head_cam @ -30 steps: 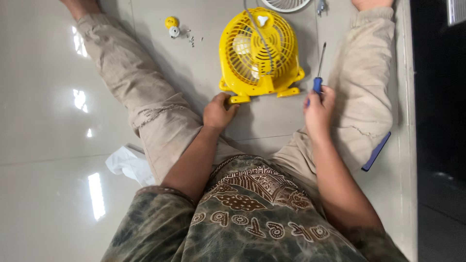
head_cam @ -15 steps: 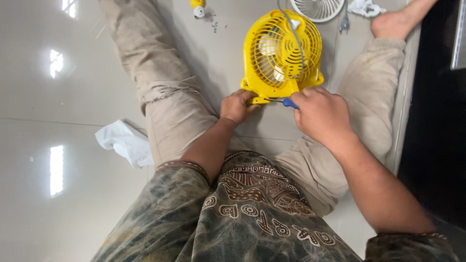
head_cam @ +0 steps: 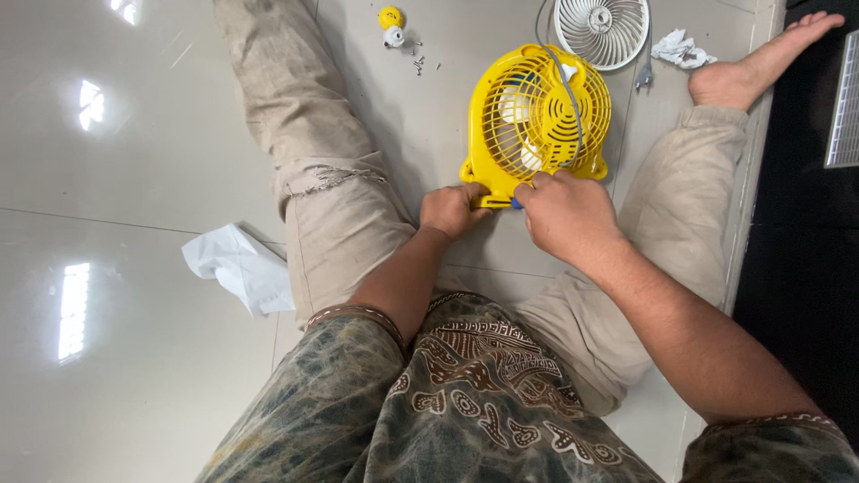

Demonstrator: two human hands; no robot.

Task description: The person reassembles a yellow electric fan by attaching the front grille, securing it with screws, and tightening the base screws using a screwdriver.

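Left hand (head_cam: 452, 210) pinches yellow fan (head_cam: 537, 121); right hand (head_cam: 564, 215) clenches screwdriver (head_cam: 516, 204) (blue handle).

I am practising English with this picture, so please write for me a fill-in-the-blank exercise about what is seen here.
1. The fan housing between the person's legs has the colour ____.
2. The left hand touches the fan's ____ corner, near its foot.
3. The round white grille lies on the ____, beyond the fan.
4. The crumpled white cloth lies beside the person's ____ leg.

Missing words: yellow; lower left; floor; left
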